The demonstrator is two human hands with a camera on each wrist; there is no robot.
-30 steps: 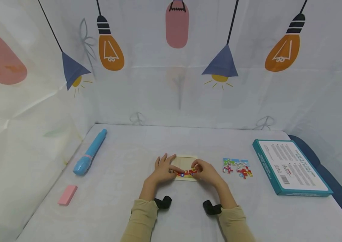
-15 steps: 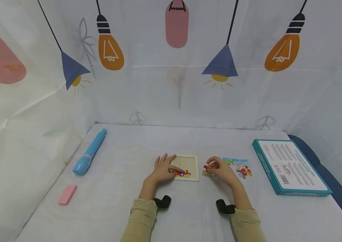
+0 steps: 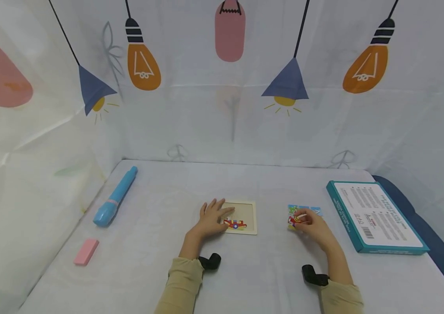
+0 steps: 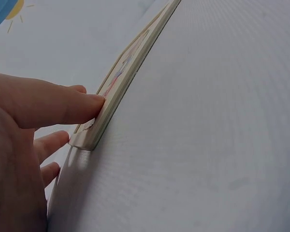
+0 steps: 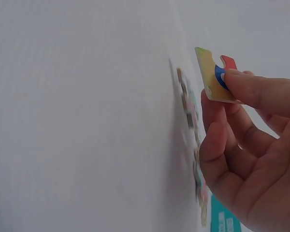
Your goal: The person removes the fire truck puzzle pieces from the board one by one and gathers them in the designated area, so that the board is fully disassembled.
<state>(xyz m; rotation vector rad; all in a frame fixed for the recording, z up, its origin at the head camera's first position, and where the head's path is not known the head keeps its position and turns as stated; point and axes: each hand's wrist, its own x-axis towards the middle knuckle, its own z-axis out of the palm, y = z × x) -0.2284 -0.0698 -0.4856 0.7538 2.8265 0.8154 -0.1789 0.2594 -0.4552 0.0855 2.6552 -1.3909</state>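
A shallow wooden puzzle tray [image 3: 245, 209] lies at the table's middle, with joined puzzle pieces showing a red plane [image 3: 235, 224] along its lower edge. My left hand [image 3: 211, 219] rests at the tray's left side, fingers spread, and its thumb [image 4: 87, 107] touches the rim in the left wrist view. Between thumb and fingers, my right hand [image 3: 316, 229] pinches a puzzle piece [image 5: 213, 77] in yellow, blue and red. It hovers by the other puzzle pieces [image 3: 304, 208] right of the tray, partly covering them.
A teal box [image 3: 377, 218] with a printed white label lies at the right. On the left are a blue microphone-shaped object [image 3: 116, 196] and a pink block [image 3: 86, 252]. White fabric walls [image 3: 206, 117] with lamp drawings stand behind the table.
The right hand has moved right, away from the tray, carrying the puzzle piece to the loose pieces. The left hand stays at the tray; its thumb and finger have come off the plane pieces.
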